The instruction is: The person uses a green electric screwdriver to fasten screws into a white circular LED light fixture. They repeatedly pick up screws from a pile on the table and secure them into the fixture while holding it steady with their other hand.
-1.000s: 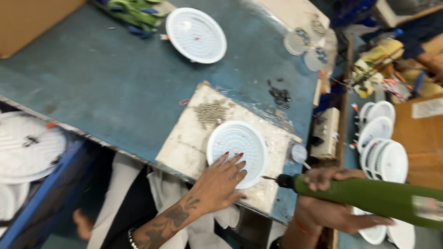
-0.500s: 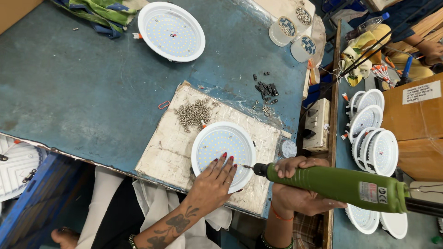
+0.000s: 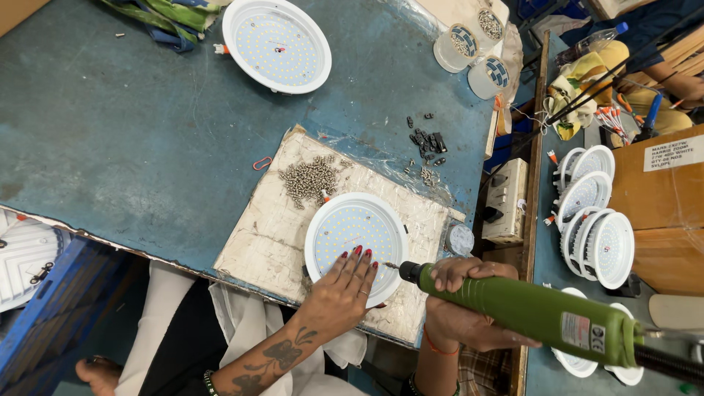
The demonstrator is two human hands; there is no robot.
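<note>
Head view: our right hand (image 3: 469, 308) grips the green electric screwdriver (image 3: 528, 312), long axis lower right to upper left, tip at the round LED panel (image 3: 356, 238); our left hand (image 3: 345, 290) lies spread upon the panel, on the worn board (image 3: 271, 227) on the desk (image 3: 125, 139)

Second round LED panel (image 3: 276, 45) at far table edge; screw heap (image 3: 309, 178) on worn board; stacked white lamps (image 3: 595, 220) right, beside cardboard box (image 3: 664, 205)

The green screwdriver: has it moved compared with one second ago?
Yes. The screwdriver tip now reaches the rim of the lamp on the board; earlier it stopped beside the board's edge.
</note>
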